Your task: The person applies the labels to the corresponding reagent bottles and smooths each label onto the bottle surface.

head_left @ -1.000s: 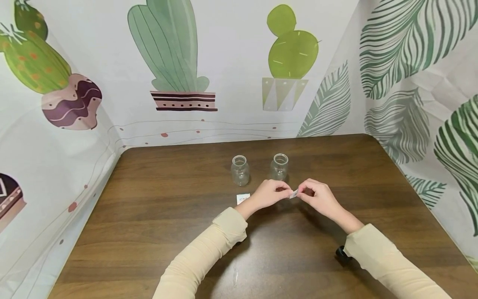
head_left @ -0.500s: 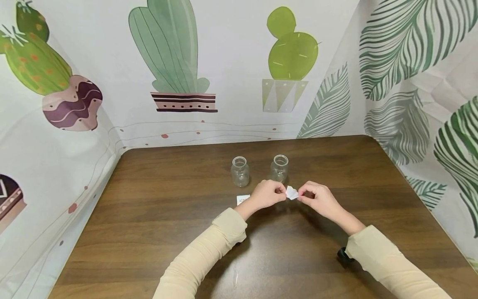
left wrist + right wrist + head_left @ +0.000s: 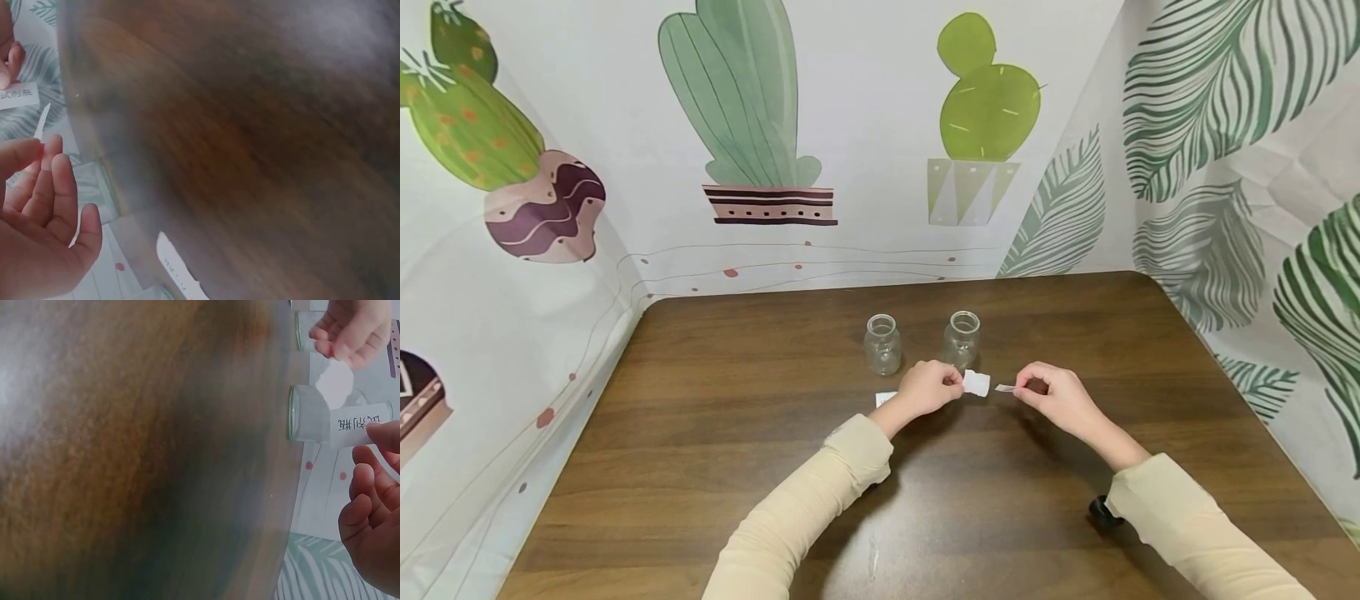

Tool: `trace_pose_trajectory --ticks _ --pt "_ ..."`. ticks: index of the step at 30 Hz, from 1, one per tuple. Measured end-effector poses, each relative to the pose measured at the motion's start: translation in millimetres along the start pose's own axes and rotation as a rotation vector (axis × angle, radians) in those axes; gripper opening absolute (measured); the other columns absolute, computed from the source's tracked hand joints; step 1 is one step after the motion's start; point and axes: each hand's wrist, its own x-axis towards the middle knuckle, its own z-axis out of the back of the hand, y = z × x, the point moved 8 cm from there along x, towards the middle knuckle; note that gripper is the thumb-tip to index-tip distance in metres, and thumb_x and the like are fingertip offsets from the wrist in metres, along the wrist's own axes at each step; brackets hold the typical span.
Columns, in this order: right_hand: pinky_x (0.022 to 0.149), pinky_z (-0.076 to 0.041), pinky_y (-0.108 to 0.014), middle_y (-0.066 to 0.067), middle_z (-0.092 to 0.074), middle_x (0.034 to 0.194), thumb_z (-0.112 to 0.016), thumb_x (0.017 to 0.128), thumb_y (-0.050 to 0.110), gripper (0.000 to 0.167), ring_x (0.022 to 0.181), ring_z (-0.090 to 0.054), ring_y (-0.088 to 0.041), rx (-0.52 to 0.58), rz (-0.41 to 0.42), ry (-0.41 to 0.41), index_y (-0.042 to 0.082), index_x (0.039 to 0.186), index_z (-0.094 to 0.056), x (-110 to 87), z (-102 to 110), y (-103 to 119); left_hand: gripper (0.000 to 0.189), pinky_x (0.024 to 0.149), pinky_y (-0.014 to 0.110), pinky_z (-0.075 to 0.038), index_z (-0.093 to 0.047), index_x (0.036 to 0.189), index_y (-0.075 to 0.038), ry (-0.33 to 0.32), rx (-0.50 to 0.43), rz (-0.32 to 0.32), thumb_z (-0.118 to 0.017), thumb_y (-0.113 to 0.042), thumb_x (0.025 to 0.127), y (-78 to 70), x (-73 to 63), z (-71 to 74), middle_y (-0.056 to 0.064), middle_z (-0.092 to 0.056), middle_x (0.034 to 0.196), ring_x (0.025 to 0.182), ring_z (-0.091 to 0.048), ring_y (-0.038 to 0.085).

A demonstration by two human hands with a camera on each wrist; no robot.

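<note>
My left hand pinches a small torn-edged piece of white backing paper by its left end. Just right of it, my right hand pinches a small white label between thumb and finger; black printed characters show on it in the right wrist view. A narrow gap separates label and paper in the head view. Two lidless clear glass jars stand behind the hands: the left jar and the right jar, whose base is close behind the paper.
Another printed white label lies on the brown wooden table, partly hidden by my left wrist in the head view. A black wrist device shows under the right sleeve. A patterned cloth wall borders the table's far edge.
The label and its backing, held together between both hands a second ago, are now apart. My right hand has moved right with the label, my left hand slightly left with the paper.
</note>
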Motion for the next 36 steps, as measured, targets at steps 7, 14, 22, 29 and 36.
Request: trace_pose_trajectory --ticks 7,14,22,29,36 --pt "0.046 -0.034 -0.02 0.004 -0.05 0.063 -0.066 0.077 0.008 0.009 0.05 -0.037 -0.001 0.008 -0.035 0.011 0.011 0.073 -0.057 -0.3 -0.3 -4.3 0.008 0.049 0.024 -0.036 -0.066 0.07 -0.025 0.054 0.09 0.122 -0.062 -0.027 0.076 9.7 -1.2 -9.5 -0.011 -0.057 0.062 0.064 -0.053 0.01" --pt "0.044 -0.033 -0.02 0.004 -0.049 0.061 -0.066 0.077 0.007 0.009 0.049 -0.036 -0.001 0.027 -0.049 0.022 0.01 0.074 -0.057 0.0 -2.4 -5.9 0.009 0.049 0.027 -0.037 -0.067 0.071 -0.026 0.057 0.167 0.156 -0.061 -0.028 0.076 13.8 0.3 -9.8 -0.008 -0.063 0.071 0.068 -0.059 0.014" --pt "0.044 -0.034 -0.02 0.005 -0.048 0.06 -0.066 0.075 0.005 0.011 0.049 -0.037 -0.002 0.014 -0.046 0.03 0.011 0.074 -0.057 1.5 -3.0 -3.0 0.01 0.052 0.027 -0.04 -0.066 0.085 -0.026 -0.003 0.187 0.129 -0.061 -0.029 0.078 6.1 -0.9 1.2 -0.011 -0.066 0.081 0.075 -0.061 0.014" --pt "0.044 -0.034 -0.02 0.004 -0.049 0.06 -0.065 0.077 0.009 0.008 0.048 -0.038 -0.004 0.031 -0.018 0.048 0.009 0.076 -0.058 6.5 -6.7 5.0 0.022 0.067 0.019 -0.044 -0.062 0.101 -0.021 -0.122 0.102 -0.155 -0.06 -0.025 0.079 -35.4 -5.0 16.5 -0.011 -0.063 0.092 0.084 -0.059 0.004" --pt "0.046 -0.036 -0.02 0.003 -0.054 0.065 -0.065 0.077 0.006 0.007 0.051 -0.042 -0.007 0.057 0.005 0.096 0.01 0.077 -0.059 9.3 -15.3 16.7 0.02 0.06 0.014 -0.04 -0.062 0.098 -0.023 -0.11 0.175 -0.248 -0.062 -0.026 0.078 -54.6 -12.1 12.9 -0.012 -0.058 0.085 0.074 -0.055 0.002"
